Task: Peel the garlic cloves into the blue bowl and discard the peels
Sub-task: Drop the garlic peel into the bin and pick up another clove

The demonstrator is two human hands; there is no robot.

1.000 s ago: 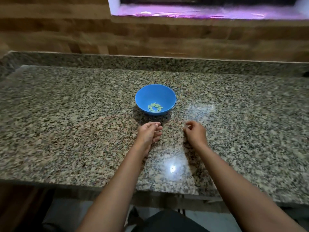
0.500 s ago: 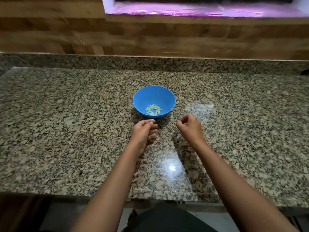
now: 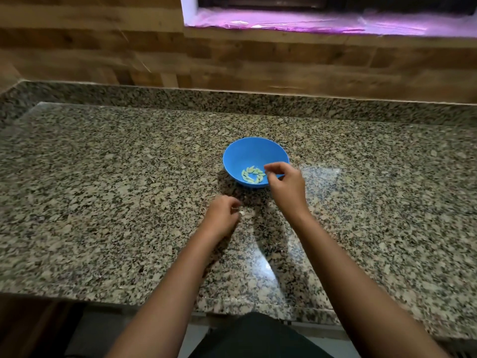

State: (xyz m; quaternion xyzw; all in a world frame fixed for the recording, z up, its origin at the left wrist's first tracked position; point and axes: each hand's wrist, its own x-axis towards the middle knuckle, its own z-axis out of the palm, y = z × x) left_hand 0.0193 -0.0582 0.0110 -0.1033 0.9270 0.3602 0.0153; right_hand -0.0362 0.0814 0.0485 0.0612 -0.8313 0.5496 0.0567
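Right hand (image 3: 284,186) now reaches over blue bowl (image 3: 240,153)

Dim, warm light. A bright glare spot sits on the counter (image 3: 267,267) at 6 o'clock; purple glow at 12. Hands and wall blur; edges bow.

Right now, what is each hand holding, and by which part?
The left hand pinches a small pale scrap, likely peel, at its fingertips. The right hand, over the blue bowl, has pinched fingertips; what they hold cannot be told.
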